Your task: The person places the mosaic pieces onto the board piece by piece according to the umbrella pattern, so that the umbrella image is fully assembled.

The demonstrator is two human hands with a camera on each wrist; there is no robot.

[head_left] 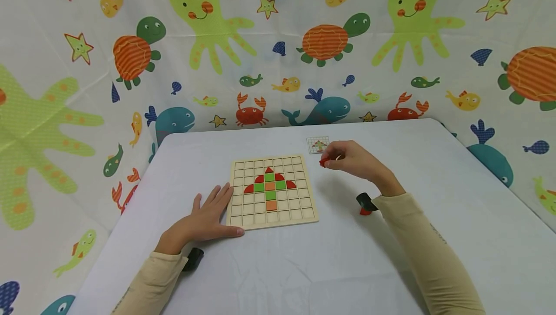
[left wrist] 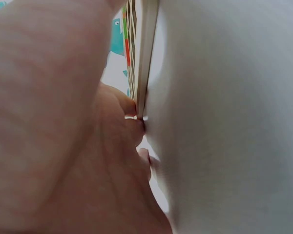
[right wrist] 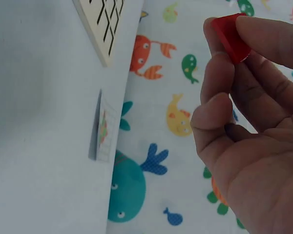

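Observation:
A wooden grid board [head_left: 295, 204] lies on the table with a figure of small pieces on it: red ones with curved or pointed edges, and green and orange squares down the middle. My left hand [head_left: 201, 221] rests at its left side, fingers spread, with fingertips and thumb touching the edge and corner. To the right of the board, my right hand [head_left: 357, 161] is raised over the table. Thumb and fingers pinch a small red tile [right wrist: 232, 38] with a curved side. A picture card [head_left: 312, 147] lies just beyond that hand.
Another red piece [head_left: 366, 212] lies on the table below the right wrist, partly hidden by the black wrist camera [head_left: 366, 201]. The white-covered table [head_left: 278, 267] ends at a curtain [head_left: 269, 102] printed with sea animals.

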